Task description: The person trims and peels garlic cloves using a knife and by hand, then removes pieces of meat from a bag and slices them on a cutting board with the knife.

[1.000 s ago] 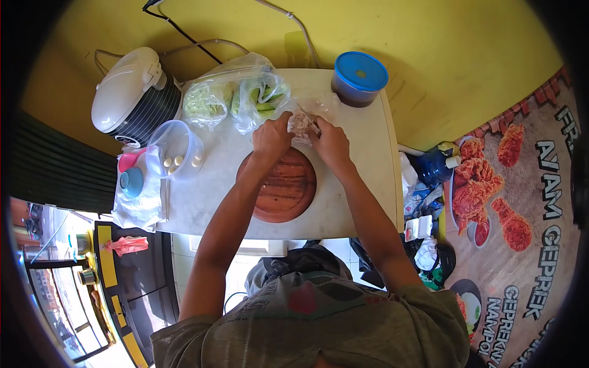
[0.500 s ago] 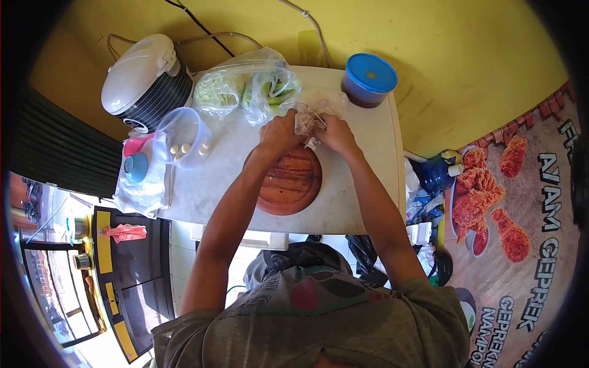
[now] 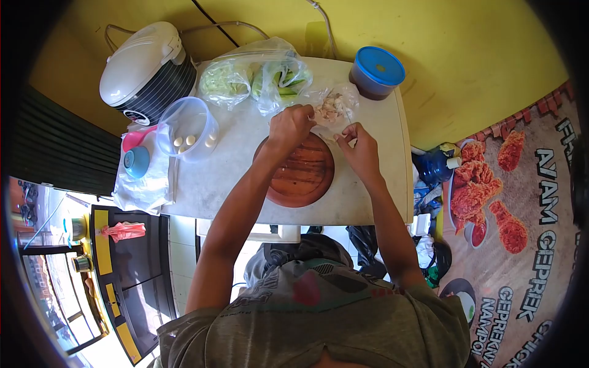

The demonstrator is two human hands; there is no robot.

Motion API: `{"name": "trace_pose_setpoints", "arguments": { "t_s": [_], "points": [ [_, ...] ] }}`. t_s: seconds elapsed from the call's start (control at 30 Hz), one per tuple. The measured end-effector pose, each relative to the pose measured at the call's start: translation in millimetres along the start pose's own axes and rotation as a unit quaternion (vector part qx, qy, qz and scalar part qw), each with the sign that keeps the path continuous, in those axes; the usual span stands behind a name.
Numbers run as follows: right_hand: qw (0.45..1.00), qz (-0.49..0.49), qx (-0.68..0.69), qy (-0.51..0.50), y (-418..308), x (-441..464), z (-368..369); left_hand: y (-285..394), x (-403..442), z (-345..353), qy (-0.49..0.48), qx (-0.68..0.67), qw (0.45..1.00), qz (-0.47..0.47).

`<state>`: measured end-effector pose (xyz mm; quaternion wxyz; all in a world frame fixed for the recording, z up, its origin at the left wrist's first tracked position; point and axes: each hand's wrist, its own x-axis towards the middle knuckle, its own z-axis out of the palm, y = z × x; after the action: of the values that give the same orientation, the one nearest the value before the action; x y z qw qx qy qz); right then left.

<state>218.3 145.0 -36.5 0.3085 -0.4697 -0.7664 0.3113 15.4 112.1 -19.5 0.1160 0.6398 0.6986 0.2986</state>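
A clear plastic bag [image 3: 334,105] with pale, pinkish-brown pieces lies on the table just beyond a round reddish-brown mortar dish [image 3: 302,178]. My left hand [image 3: 292,127] is closed at the bag's near-left edge, above the far rim of the dish, its fingertips partly hidden. On the other side, my right hand [image 3: 359,149] pinches the near-right edge of the bag between thumb and fingers. What the small pieces inside are, I cannot make out. A few streaks mark the dish's surface.
Bags of cut green vegetables [image 3: 279,83] sit at the back, beside a rice cooker [image 3: 147,73]. Left stands a clear tub [image 3: 195,144] with several pale round pieces, near a blue cup [image 3: 136,162]. A blue-lidded container [image 3: 377,73] stands at the back right corner.
The bag, bunched between both hands before, now lies spread with its pieces in view. My right hand has moved right and nearer to me, away from the left.
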Motion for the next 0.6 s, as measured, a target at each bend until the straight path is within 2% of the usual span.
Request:
{"name": "trace_pose_setpoints", "arguments": {
  "t_s": [0.13,0.2,0.3,0.43,0.53,0.6],
  "points": [
    [0.997,-0.048,-0.047,0.049,3.8,-7.6,24.8,-2.8,-2.2,3.7,0.012,0.013,0.999,0.03],
    [0.989,0.028,-0.134,0.06,-2.1,-2.8,34.3,-4.1,-6.8,3.6,0.009,0.011,0.999,0.029],
    [0.982,0.045,-0.181,0.017,-8.9,0.5,32.9,-5.3,-8.3,3.0,0.019,0.013,0.999,0.032],
    [0.975,0.027,-0.222,0.007,0.6,-3.1,31.5,-7.7,-7.0,2.6,0.018,0.008,0.999,0.044],
    [0.976,0.009,-0.217,0.01,1.8,-12.3,19.8,-10.0,-7.6,3.5,0.012,-0.003,0.998,0.054],
    [1.0,0.027,0.01,-0.005,-4.2,-14.1,7.5,-11.5,-5.8,3.4,0.006,-0.009,0.998,0.061]
  ]
}}
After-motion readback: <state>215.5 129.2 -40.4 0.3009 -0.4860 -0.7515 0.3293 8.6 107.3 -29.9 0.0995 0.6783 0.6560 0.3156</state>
